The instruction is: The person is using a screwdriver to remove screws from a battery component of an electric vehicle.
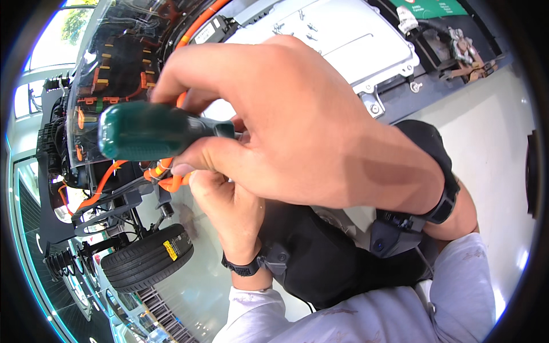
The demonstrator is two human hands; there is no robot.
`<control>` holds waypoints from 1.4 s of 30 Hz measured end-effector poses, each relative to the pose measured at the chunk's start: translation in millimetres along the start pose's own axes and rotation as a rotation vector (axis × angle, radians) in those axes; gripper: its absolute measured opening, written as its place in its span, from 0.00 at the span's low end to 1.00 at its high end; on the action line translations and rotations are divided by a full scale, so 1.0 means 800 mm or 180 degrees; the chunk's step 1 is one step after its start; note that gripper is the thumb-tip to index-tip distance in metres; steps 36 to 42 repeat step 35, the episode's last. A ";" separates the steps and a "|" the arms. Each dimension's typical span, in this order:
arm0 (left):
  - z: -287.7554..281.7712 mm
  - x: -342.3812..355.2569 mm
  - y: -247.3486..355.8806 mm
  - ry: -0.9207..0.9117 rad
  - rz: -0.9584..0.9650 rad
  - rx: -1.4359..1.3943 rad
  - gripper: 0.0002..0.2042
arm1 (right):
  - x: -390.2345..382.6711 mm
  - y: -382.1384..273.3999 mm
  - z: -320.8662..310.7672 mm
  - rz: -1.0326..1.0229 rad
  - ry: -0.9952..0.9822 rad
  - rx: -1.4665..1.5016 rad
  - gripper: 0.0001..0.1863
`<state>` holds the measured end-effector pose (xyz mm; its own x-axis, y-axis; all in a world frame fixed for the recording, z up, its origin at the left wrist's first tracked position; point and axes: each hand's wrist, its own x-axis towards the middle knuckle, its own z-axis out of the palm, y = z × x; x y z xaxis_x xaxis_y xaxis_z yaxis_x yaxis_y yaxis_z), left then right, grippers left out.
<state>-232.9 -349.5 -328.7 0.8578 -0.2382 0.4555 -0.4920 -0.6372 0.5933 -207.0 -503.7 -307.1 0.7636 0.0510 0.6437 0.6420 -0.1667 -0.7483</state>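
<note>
My right hand (309,120) is closed round a screwdriver with a dark green handle (146,132), thumb below and fingers above. The handle's butt points left; its shaft is hidden behind my hand. Just beneath, my left hand (231,208) is raised with its fingers drawn in, close to the right thumb. My right hand covers most of those fingers, so what they hold cannot be seen. Orange cables (166,177) run right beside my left hand.
Beyond my hands lies a white metal housing (349,46) with several loose bolts (309,28) on top. A clear cover (86,123) over orange-and-black parts stands at left. A tyre (148,257) and a coil spring (60,263) are lower left. My knee (320,257) is close below.
</note>
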 end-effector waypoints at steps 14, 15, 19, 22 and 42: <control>-0.018 -0.005 -0.029 0.0028 -0.0986 -0.1704 0.10 | -0.007 0.003 -0.007 0.0390 -0.0553 -0.0063 0.16; -0.024 0.005 -0.039 0.0063 -0.0824 -0.1995 0.13 | -0.006 0.005 -0.001 0.0203 -0.0400 -0.0123 0.18; -0.032 0.000 -0.054 0.0316 -0.1059 -0.1335 0.15 | -0.010 -0.001 0.001 0.0119 -0.0628 -0.0407 0.19; -0.035 -0.027 -0.069 -0.0223 -0.0337 0.1741 0.22 | -0.016 0.009 -0.001 -0.0146 -0.0595 0.0006 0.17; -0.014 0.097 -0.032 -0.0930 0.1213 0.0686 0.17 | 0.019 -0.013 0.039 -0.0120 -0.0896 0.0825 0.16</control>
